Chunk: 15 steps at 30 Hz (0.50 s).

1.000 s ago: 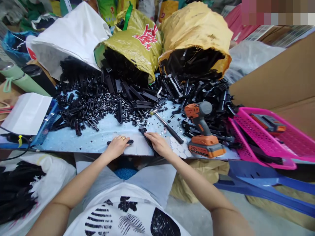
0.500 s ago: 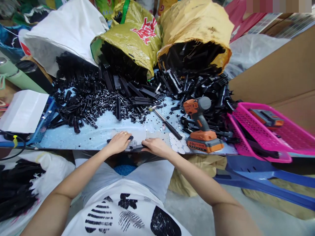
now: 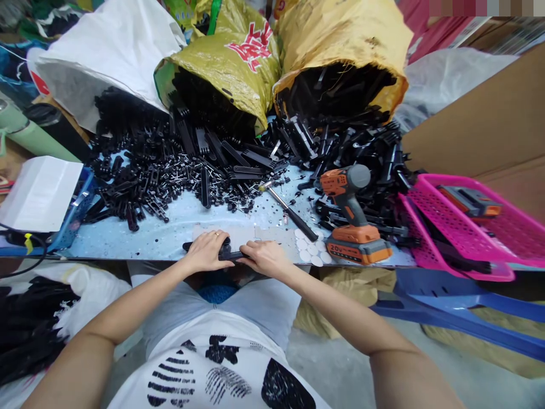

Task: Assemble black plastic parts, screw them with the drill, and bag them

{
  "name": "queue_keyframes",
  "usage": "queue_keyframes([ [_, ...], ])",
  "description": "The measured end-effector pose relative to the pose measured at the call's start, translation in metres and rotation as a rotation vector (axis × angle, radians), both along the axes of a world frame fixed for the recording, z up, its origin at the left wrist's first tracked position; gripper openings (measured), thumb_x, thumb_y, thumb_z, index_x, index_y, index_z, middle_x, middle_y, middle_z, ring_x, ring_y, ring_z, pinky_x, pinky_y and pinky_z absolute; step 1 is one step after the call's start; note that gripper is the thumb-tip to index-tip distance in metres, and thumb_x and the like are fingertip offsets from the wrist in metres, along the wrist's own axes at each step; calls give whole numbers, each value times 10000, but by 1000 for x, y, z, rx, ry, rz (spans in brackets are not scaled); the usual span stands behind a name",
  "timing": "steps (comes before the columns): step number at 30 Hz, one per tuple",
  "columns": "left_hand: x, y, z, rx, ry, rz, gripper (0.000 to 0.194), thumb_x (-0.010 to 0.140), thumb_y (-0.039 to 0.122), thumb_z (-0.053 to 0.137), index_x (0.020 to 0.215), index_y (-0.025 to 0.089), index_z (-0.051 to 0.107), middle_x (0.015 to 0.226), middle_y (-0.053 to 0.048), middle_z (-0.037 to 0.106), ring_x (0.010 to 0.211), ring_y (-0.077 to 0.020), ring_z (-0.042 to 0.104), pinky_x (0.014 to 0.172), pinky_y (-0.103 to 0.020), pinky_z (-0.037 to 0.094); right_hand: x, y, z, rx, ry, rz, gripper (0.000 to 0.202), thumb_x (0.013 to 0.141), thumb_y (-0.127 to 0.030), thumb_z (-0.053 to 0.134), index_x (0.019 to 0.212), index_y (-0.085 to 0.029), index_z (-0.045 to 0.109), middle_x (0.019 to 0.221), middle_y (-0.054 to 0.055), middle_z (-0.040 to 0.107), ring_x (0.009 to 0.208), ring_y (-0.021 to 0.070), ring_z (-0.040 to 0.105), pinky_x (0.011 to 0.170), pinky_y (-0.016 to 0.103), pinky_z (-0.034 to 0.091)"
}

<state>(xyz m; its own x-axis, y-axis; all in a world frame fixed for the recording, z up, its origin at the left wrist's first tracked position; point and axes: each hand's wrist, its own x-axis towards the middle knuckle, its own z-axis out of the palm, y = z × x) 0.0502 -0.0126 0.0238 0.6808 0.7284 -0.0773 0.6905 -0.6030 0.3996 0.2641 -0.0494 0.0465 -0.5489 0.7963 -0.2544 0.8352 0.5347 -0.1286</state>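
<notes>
At the table's front edge my left hand (image 3: 208, 250) is closed over a black plastic part (image 3: 226, 254), whose dark end sticks out left of the fingers. My right hand (image 3: 263, 255) pinches the right end of black plastic close beside it. The two hands are a short gap apart, and the fingers hide much of what they hold. A hammer (image 3: 289, 211) with a black handle lies behind and right of my right hand. An orange and grey cordless drill (image 3: 349, 216) stands on its battery further right, next to white round stickers (image 3: 309, 247).
Black parts and small pins (image 3: 170, 176) are heaped across the table's back, below a white sack (image 3: 114, 51), a green-yellow sack (image 3: 221, 68) and a yellow sack (image 3: 340, 45). Pink baskets (image 3: 460, 227) stand right; a blue tray (image 3: 83, 210) stands left.
My hands have drawn closer together, with my right hand slightly further left. The black piece between them now lies in line with the fingers, and the metallic part seen there earlier no longer shows.
</notes>
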Motion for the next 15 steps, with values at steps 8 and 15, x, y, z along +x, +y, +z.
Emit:
queue_keyframes([
  [8,-9,-4,-5,90,-102,-33,537,799,602,528,1114,172,470,1081,-113,584,998,-254,572,817,-359,473,-11,-6,17,40,-15,-60,361,951,-470,350,1000,-195,578,934,104,620,838,195,560,641,276,324],
  [15,-7,-5,-13,134,-146,-83,421,839,533,517,1059,174,511,1012,-96,606,953,-230,590,775,-323,474,-7,-5,24,56,-48,-49,345,949,-456,370,980,-185,581,920,102,619,834,197,561,653,274,323],
])
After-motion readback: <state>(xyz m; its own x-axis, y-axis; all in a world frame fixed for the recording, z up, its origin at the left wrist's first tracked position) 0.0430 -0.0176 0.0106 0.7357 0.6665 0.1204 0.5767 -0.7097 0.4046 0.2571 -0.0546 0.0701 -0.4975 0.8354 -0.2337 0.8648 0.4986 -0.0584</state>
